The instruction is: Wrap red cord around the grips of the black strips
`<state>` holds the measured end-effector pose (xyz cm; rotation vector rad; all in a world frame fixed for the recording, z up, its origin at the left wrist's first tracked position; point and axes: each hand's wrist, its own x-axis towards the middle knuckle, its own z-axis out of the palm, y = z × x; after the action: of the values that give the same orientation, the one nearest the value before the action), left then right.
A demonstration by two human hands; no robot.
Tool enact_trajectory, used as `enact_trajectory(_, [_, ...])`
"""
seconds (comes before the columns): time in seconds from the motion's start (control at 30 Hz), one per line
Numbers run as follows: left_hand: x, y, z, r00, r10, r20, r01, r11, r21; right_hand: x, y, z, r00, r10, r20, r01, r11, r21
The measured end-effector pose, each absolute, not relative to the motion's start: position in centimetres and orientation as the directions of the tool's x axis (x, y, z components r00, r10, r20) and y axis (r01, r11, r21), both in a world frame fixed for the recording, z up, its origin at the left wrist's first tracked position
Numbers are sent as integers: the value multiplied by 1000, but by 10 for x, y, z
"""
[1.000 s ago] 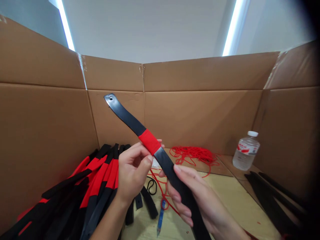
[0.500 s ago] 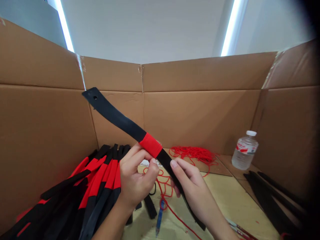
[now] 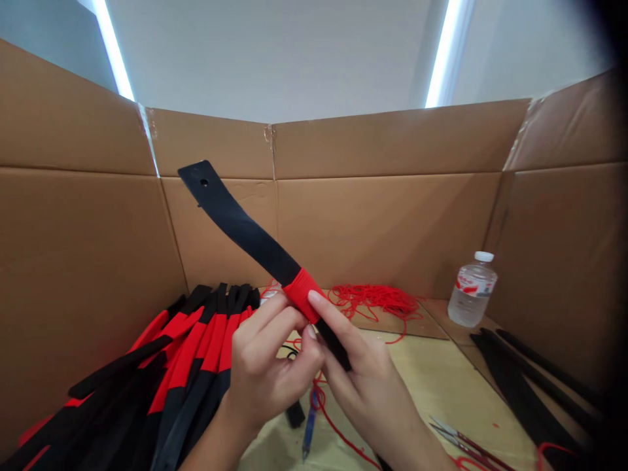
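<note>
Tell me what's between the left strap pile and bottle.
In the head view: mainly a red cord tangle, with the left hand, right hand and held strap nearer the camera.

Black strap (image 3: 240, 226), holed upper end, tilted, red cord (image 3: 300, 292) wrapped round it

Two light strips (image 3: 114, 51) glare above; the right edge blurs dark.

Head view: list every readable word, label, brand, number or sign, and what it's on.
Nothing legible to quote.
Bottle label: red and white, marks too blurred to read.
Blue pen: any print too small to tell.
Held black strip: no readable text visible.
</note>
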<state>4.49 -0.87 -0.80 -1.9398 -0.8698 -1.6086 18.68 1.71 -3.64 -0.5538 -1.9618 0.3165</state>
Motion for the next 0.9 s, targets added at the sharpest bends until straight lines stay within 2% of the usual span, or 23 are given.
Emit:
enact_trajectory(0.23, [45,-12,-8,100,191,977,707,-704,65,189,11,-32,-434,587,684,136,793,-594])
enact_trajectory(0.37, [46,-12,-8,80,203,976,691,-717,93,188,11,-34,-418,602,680,116,778,-617])
enact_trajectory(0.53, [45,-5,-10,31,281,959,651,-734,194,187,14,-36,-406,627,665,167,766,-621])
enact_trajectory(0.77, [44,0,-11,-11,304,952,637,-732,241,182,18,-35,-260,726,636,158,682,-714])
enact_trajectory(0.9, [44,0,-9,-36,299,954,655,-714,248,182,21,-37,-102,707,700,297,693,-657])
